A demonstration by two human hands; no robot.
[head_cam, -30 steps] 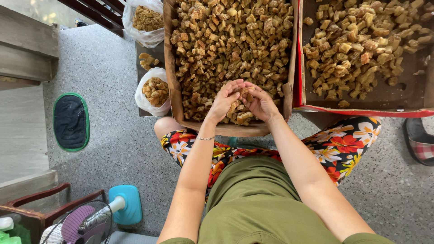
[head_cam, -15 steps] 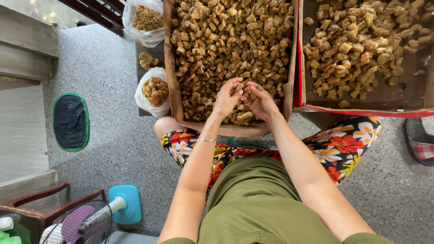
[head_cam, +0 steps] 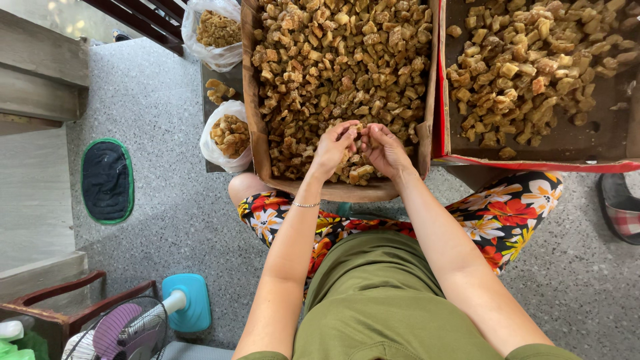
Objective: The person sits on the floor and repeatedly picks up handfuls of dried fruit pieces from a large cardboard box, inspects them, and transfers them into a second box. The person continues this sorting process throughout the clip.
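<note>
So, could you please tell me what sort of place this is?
Probably a home or small workshop floor for hand-sorting dried food: cardboard boxes full of brown chunks, filled plastic bags, and a speckled floor with a fan.

Golden-brown chunks [head_cam: 333,60] fill a tan cardboard box [head_cam: 252,100] at top centre, and paler yellow-brown pieces [head_cam: 533,67] sit in the red-edged box [head_cam: 533,165] at upper right. Black shorts [head_cam: 507,213] splashed with red, orange and white flowers, an olive-green shirt [head_cam: 380,307] below. Grey speckled floor [head_cam: 153,200], a dark mat [head_cam: 105,180] rimmed in green at left, a turquoise-based fan [head_cam: 187,303] with purple blades at lower left, and white bags [head_cam: 223,143] of amber pieces.
</note>
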